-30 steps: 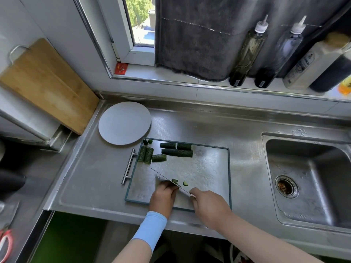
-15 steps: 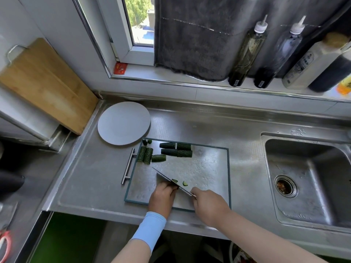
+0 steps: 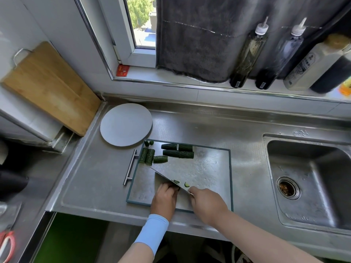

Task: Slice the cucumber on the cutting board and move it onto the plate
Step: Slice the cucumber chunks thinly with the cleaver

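A steel cutting board (image 3: 209,168) with a dark rim lies on the counter. Several dark green cucumber chunks (image 3: 178,154) lie along its far edge. My right hand (image 3: 208,205) grips the handle of a broad knife (image 3: 165,180), whose blade slants across the board's near left part. My left hand (image 3: 164,198) presses down on a cucumber piece just behind the blade; that piece is mostly hidden. A small cut slice (image 3: 186,184) lies right of the blade. The round grey plate (image 3: 126,124) sits bare beyond the board's far left corner.
A sink (image 3: 311,179) with a drain opens to the right. A wooden board (image 3: 47,86) leans at the far left. Bottles (image 3: 248,54) stand on the window sill behind. The board's bar handle (image 3: 131,167) sticks out to its left. Red-handled scissors (image 3: 6,245) lie at lower left.
The knife blade has shifted slightly over the piece under my left hand. Both hands stay in nearly the same spot on the board.
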Demonstrator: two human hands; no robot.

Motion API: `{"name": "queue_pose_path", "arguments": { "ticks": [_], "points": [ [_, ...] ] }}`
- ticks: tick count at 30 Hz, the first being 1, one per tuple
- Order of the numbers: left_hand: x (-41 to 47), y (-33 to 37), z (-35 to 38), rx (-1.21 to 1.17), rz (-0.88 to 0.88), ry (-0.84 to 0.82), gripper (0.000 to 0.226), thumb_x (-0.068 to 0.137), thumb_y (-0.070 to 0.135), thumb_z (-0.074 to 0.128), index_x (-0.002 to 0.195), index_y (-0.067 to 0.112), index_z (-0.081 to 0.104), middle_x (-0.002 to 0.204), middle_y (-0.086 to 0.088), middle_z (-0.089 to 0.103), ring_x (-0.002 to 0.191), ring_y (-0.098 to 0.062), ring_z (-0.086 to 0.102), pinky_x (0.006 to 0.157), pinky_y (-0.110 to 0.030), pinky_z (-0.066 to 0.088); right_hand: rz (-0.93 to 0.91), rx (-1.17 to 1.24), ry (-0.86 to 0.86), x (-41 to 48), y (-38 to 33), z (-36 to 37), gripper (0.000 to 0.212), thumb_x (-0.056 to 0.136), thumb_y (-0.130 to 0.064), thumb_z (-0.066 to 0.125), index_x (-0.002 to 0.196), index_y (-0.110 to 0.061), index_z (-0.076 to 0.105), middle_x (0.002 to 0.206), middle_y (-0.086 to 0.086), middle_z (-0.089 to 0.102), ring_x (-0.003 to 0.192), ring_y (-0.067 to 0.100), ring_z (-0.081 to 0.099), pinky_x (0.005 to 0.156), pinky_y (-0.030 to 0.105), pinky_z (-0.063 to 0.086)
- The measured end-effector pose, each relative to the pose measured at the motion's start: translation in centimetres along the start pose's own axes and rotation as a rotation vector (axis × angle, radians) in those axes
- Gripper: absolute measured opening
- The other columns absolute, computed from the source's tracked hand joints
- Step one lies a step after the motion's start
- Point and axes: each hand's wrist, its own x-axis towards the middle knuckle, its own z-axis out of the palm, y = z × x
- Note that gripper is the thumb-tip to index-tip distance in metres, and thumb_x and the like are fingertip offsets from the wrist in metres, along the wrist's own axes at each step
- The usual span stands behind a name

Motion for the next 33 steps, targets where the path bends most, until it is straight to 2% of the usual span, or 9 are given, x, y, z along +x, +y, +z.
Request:
{"name": "queue_pose_path", "arguments": {
  "ticks": [3, 6, 10, 16, 20, 23, 26, 31, 33],
  "points": [
    [0.2, 0.3, -0.5, 0.011, 0.010, 0.014, 0.024, 0.065, 0.000, 0.084, 0.082, 0.012, 0.075, 0.087, -0.005, 0.068, 0.081, -0.020, 0.061, 0.069, -0.028, 0.055, -0.020, 0.005, 0.014, -0.9, 0.1, -0.1, 0.028, 0.105, -0.030, 0.033, 0.124, -0.026, 0.053, 0.088, 0.001, 0.064, 0.073, 0.024, 0.051, 0.063, 0.035, 0.039],
    [0.3, 0.4, -0.7, 0.037, 0.035, 0.028, 0.025, 0.062, 0.000, 0.086, 0.081, 0.013, 0.075, 0.088, -0.005, 0.068, 0.083, -0.019, 0.061, 0.076, -0.024, 0.051, -0.019, 0.016, 0.007, -1.8, 0.4, -0.3, 0.029, 0.106, -0.030, 0.033, 0.126, -0.027, 0.053, 0.088, 0.000, 0.066, 0.078, 0.024, 0.057, 0.070, 0.036, 0.046],
    [0.2, 0.2, -0.5, 0.029, 0.029, 0.031, 0.026, 0.063, 0.000, 0.085, 0.083, 0.014, 0.076, 0.090, -0.005, 0.068, 0.084, -0.020, 0.063, 0.078, -0.024, 0.050, 0.003, 0.012, 0.006, -2.2, 1.0, -0.4, 0.028, 0.106, -0.032, 0.032, 0.123, -0.027, 0.054, 0.093, 0.003, 0.068, 0.082, 0.025, 0.060, 0.071, 0.036, 0.047],
    [0.2, -0.2, -0.3, -0.003, 0.031, 0.050, 0.026, 0.063, -0.002, 0.085, 0.084, 0.011, 0.076, 0.090, -0.005, 0.069, 0.087, -0.016, 0.058, 0.081, -0.020, 0.046, 0.024, 0.028, -0.029, -1.7, 0.6, -0.4, 0.023, 0.105, -0.030, 0.032, 0.113, -0.023, 0.053, 0.086, 0.005, 0.065, 0.077, 0.026, 0.059, 0.067, 0.038, 0.046],
    [0.2, -0.4, -0.1, -0.040, 0.048, 0.039, 0.024, 0.065, -0.005, 0.082, 0.084, 0.009, 0.075, 0.088, -0.004, 0.068, 0.085, -0.014, 0.056, 0.075, -0.021, 0.048, 0.049, 0.052, -0.066, -0.5, 0.4, -0.5, 0.020, 0.105, -0.026, 0.032, 0.102, -0.020, 0.051, 0.082, 0.007, 0.062, 0.075, 0.028, 0.059, 0.065, 0.038, 0.044],
    [0.1, -0.7, 0.0, -0.037, 0.042, -0.003, 0.021, 0.070, -0.002, 0.079, 0.087, 0.009, 0.074, 0.091, -0.003, 0.067, 0.084, -0.018, 0.059, 0.069, -0.031, 0.054, 0.043, 0.042, -0.070, 0.0, 0.1, -0.6, 0.016, 0.104, -0.025, 0.033, 0.097, -0.022, 0.047, 0.078, 0.004, 0.057, 0.071, 0.027, 0.054, 0.061, 0.037, 0.039],
    [0.0, -0.8, 0.1, -0.020, 0.031, -0.031, 0.018, 0.073, 0.001, 0.078, 0.088, 0.010, 0.074, 0.091, -0.005, 0.064, 0.083, -0.022, 0.059, 0.063, -0.034, 0.055, 0.049, 0.034, -0.062, 0.0, 0.0, -0.6, 0.017, 0.104, -0.025, 0.034, 0.104, -0.021, 0.051, 0.082, 0.006, 0.059, 0.072, 0.027, 0.054, 0.062, 0.035, 0.039],
    [0.1, -0.7, -0.1, -0.020, 0.001, -0.013, 0.018, 0.072, 0.002, 0.079, 0.086, 0.011, 0.073, 0.084, -0.005, 0.063, 0.079, -0.022, 0.059, 0.062, -0.034, 0.054, 0.034, 0.020, -0.031, -0.4, -0.3, -0.1, 0.027, 0.105, -0.028, 0.033, 0.116, -0.021, 0.057, 0.085, 0.004, 0.061, 0.079, 0.029, 0.058, 0.064, 0.034, 0.038],
    [0.1, -0.6, -0.2, -0.025, 0.002, -0.004, 0.018, 0.072, 0.003, 0.080, 0.086, 0.012, 0.073, 0.084, -0.006, 0.064, 0.079, -0.023, 0.061, 0.064, -0.032, 0.055, 0.029, 0.020, -0.017, -0.9, -0.4, -0.1, 0.028, 0.104, -0.027, 0.033, 0.119, -0.023, 0.057, 0.087, 0.004, 0.064, 0.079, 0.028, 0.060, 0.066, 0.035, 0.045]
  ]
}}
